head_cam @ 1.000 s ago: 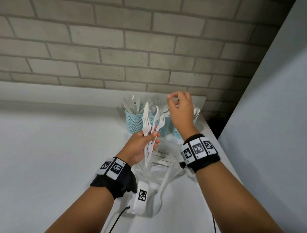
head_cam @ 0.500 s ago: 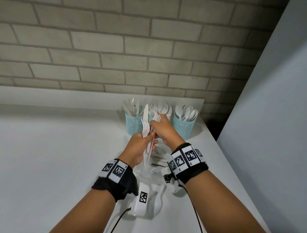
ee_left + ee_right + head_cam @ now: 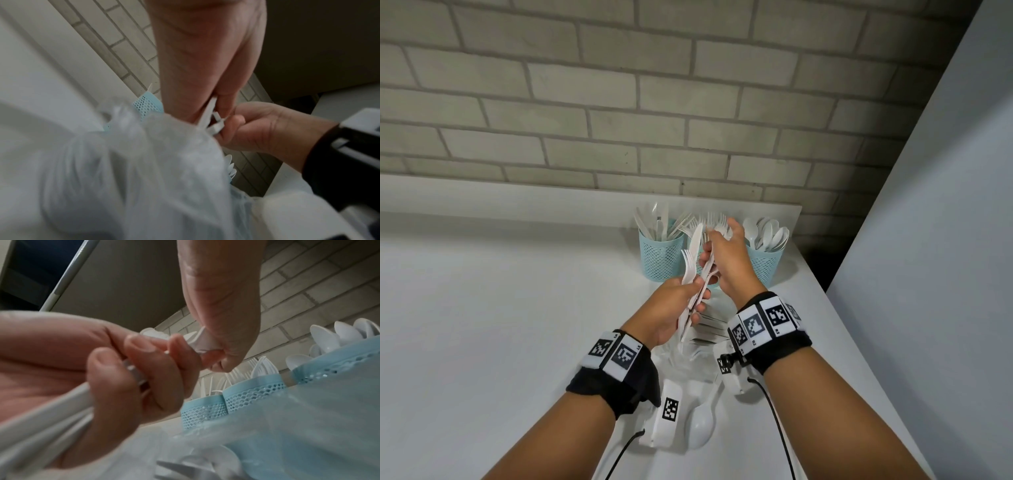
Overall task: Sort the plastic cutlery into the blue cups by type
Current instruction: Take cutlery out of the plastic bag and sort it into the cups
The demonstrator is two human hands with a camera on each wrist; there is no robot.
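Observation:
Three blue mesh cups stand at the back of the white table: knives in the left cup [image 3: 661, 260], forks in the middle cup [image 3: 254, 390], spoons in the right cup [image 3: 765, 265]. My left hand [image 3: 671, 308] grips a bundle of white plastic cutlery [image 3: 692, 270] by the handles, a fork and a knife pointing up. My right hand [image 3: 729, 263] pinches the top of one piece in that bundle [image 3: 202, 341], just in front of the middle cup. Which kind of piece it is stays hidden by the fingers.
A clear plastic bag [image 3: 688, 359] with more cutlery lies on the table under my hands, and a loose white spoon [image 3: 702, 425] lies nearer me. A brick wall stands behind the cups. The table's right edge [image 3: 835, 308] runs beside a grey panel.
My right hand came down from above the cups to the bundle in my left hand and took hold of one piece. The left hand stayed nearly still.

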